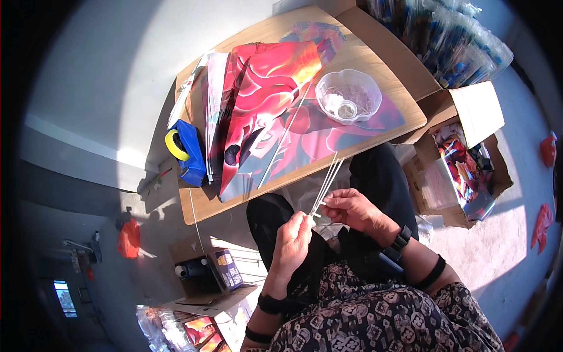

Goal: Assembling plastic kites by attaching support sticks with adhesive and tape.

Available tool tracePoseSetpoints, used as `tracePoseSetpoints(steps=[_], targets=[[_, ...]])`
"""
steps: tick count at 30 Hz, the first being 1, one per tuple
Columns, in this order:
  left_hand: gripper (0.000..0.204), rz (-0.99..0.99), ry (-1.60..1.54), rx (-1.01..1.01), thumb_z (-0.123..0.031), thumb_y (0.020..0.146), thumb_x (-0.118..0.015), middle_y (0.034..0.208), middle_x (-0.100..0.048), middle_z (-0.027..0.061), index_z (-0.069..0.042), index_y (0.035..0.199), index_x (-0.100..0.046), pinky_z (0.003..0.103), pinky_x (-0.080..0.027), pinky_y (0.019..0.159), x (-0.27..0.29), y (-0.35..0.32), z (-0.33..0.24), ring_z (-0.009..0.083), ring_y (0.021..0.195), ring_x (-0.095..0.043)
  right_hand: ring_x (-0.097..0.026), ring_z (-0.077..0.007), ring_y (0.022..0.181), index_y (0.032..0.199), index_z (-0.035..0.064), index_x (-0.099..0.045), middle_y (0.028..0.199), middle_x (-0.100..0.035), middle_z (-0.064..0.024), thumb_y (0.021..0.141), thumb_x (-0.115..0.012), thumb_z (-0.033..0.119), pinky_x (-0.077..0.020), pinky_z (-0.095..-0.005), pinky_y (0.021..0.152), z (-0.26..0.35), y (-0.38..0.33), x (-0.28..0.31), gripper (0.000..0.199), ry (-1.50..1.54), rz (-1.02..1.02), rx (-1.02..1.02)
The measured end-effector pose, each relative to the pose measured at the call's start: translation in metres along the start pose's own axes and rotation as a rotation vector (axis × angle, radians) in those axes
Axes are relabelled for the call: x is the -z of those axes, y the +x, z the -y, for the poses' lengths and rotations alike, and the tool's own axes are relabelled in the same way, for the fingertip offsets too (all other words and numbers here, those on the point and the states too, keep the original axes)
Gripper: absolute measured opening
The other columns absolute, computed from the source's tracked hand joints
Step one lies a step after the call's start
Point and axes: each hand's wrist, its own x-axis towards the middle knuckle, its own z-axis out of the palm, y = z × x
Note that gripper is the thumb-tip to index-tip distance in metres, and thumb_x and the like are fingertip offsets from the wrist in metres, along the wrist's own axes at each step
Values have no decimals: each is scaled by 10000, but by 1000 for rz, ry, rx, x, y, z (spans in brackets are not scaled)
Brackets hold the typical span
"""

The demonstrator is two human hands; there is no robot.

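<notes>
Left hand (295,234) and right hand (350,208) close together over the lap, both pinched on thin white sticks (326,180) just off the table's (375,58) near edge; red printed sheets (264,111), clear bowl (348,95), blue tape dispenser (186,149) on top.

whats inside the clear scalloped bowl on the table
The clear bowl holds a heap of small pale pieces, too fine to identify, and a small round item near its front. The bowl sits on the red printed sheet, whose print shows faintly through it; whatever lies deeper in the heap is covered.
</notes>
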Motion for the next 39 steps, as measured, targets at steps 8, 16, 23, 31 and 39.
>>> tracePoseSetpoints(steps=[8,16,23,31,39], targets=[[184,-242,519,-149,-164,925,-501,649,-535,134,-5,844,-542,375,-426,566,35,80,11,266,632,-550,-548,-107,661,913,-42,-631,799,-622,-72,884,-593,72,-471,-211,604,8,9,15,124,91,-157,44],[103,-299,1059,-337,-61,828,-513,815,-611,236,26,862,-557,459,-505,687,19,193,-10,391,799,-623,-571,-90,674,937,5,-649,816,-645,-41,877,-617,103,-484,-212,634,9,18,24,119,92,-134,17],[161,-283,1097,-293,-101,833,-565,906,-573,277,38,899,-521,480,-488,717,0,223,-1,417,832,-593,-566,-87,680,935,21,-650,822,-642,-28,878,-612,103,-478,-216,645,14,27,30,107,118,-135,-2],[132,-378,914,-311,-64,798,-614,801,-591,203,26,821,-519,462,-454,727,36,222,11,384,846,-580,-566,-88,686,913,15,-645,812,-633,-29,872,-610,87,-484,-217,656,17,32,30,90,153,-141,-4],[131,-331,1092,-205,-101,758,-616,754,-607,211,11,787,-553,480,-478,714,40,228,19,396,763,-607,-565,-89,660,918,6,-647,803,-639,-43,870,-609,82,-485,-212,647,16,32,34,97,175,-146,18]])
